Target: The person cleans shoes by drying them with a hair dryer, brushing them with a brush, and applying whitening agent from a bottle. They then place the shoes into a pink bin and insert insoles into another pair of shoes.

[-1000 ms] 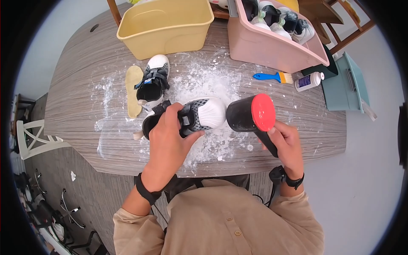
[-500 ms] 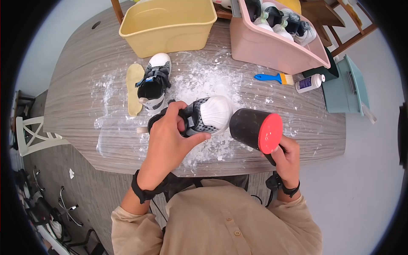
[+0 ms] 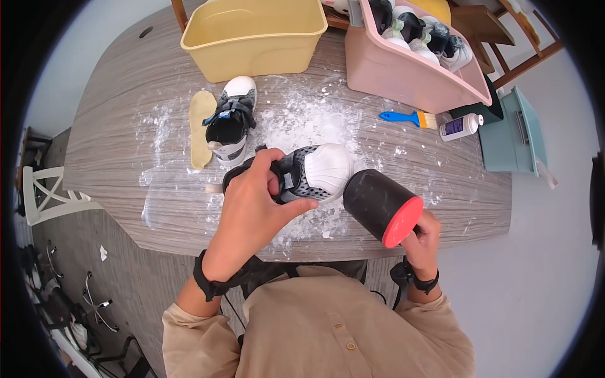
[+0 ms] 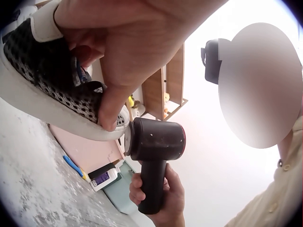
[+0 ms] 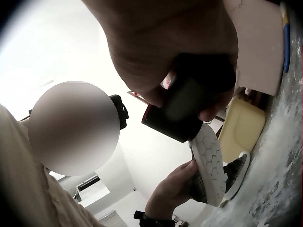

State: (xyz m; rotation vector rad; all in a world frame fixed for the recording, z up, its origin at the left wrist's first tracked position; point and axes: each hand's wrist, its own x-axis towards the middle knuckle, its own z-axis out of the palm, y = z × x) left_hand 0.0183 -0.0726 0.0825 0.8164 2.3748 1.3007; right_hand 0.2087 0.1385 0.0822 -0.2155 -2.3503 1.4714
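The left hand (image 3: 247, 200) grips a black-and-white shoe (image 3: 328, 170) by its opening, thumb along the side, above the powdery table. In the left wrist view the shoe (image 4: 57, 101) is held tilted. Fingers of the right hand (image 3: 423, 242) wrap the handle of a black tool (image 3: 378, 200) with a red end cap; the left wrist view shows that handle inside the right hand (image 4: 163, 196). The head of the tool (image 4: 158, 139) is at the shoe's toe; whether they touch I cannot tell. A second shoe (image 3: 230, 120) and a tan insole (image 3: 201, 129) lie beyond the left hand.
A yellow bin (image 3: 252, 53) stands at the back, beside a pink bin (image 3: 409, 75) holding several shoes. A blue-handled brush (image 3: 403, 118) and a white bottle (image 3: 460, 127) lie right of the white powder (image 3: 309, 120). A teal box (image 3: 513, 135) stands at the right edge.
The tool has tilted, its red cap swinging down toward the person, while its head stays near the toe. The held shoe has shifted slightly right.
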